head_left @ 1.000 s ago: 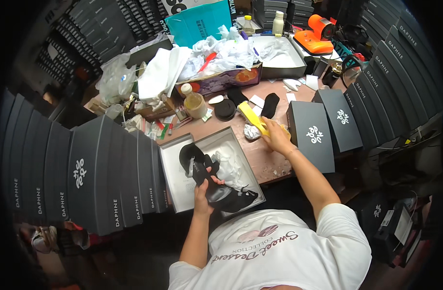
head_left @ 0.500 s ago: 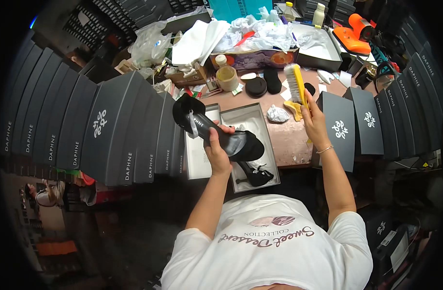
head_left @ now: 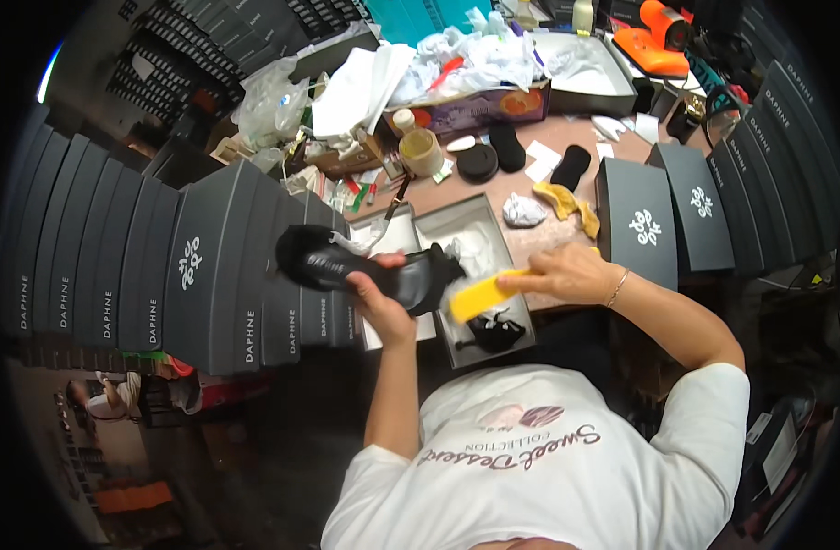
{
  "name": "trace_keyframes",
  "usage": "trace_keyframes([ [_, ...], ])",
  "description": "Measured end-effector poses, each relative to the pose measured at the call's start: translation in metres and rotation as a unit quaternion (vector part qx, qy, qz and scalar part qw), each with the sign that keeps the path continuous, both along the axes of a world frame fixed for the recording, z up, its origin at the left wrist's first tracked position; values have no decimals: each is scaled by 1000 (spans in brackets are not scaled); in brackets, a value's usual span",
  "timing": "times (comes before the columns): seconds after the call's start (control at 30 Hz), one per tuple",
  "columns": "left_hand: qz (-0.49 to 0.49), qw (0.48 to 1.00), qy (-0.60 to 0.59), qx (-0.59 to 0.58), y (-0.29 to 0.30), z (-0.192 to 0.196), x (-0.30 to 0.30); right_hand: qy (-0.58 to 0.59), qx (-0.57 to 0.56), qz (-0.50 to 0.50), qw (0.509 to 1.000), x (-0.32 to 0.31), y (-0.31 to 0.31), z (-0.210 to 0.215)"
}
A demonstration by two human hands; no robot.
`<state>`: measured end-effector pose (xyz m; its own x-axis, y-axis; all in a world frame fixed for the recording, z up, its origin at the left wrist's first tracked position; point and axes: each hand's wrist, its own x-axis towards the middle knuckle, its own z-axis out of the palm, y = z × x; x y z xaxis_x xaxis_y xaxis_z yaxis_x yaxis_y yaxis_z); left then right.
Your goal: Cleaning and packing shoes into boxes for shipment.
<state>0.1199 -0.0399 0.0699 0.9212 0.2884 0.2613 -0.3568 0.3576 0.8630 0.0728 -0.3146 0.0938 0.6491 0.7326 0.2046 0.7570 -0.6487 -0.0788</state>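
My left hand (head_left: 383, 298) is wrapped round the middle of a black open shoe (head_left: 323, 266), held tilted over the left part of a shoebox. In my right hand (head_left: 566, 273) is a yellow brush (head_left: 482, 298), its far end close to the shoe's right end; I cannot tell whether they touch. Below the brush, a second black shoe (head_left: 495, 332) lies in the open grey shoebox (head_left: 521, 298) with white tissue paper (head_left: 475, 252). The brush's bristles are blurred.
Dark shoeboxes stand in rows at left (head_left: 223, 275) and right (head_left: 635, 220). Beyond the open box lie a crumpled paper ball (head_left: 524, 211), a yellow cloth (head_left: 557, 200), black pads (head_left: 571, 168) and a jar (head_left: 422, 151). An orange tool (head_left: 653, 46) stands at the back right.
My right hand has brought the brush down and left, from above the table to beside the shoe. My left hand has moved the shoe left and turned it.
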Motion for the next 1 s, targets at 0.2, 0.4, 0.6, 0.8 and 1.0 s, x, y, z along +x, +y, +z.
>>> trace_keyframes([
  [0.2,-36,989,75,-121,24,2,1,-41,120,-56,990,-11,52,17],
  [0.4,31,988,91,-118,20,-1,-4,2,123,-64,990,3,49,4],
  [0.6,-6,994,91,-65,24,6,-12,12,189,-270,944,62,6,-37],
  [0.8,121,990,70,25,38,-19,-11,395,319,-245,826,-6,91,3],
  [1.0,133,989,63,14,35,-18,-10,452,376,-86,804,-64,80,2],
])
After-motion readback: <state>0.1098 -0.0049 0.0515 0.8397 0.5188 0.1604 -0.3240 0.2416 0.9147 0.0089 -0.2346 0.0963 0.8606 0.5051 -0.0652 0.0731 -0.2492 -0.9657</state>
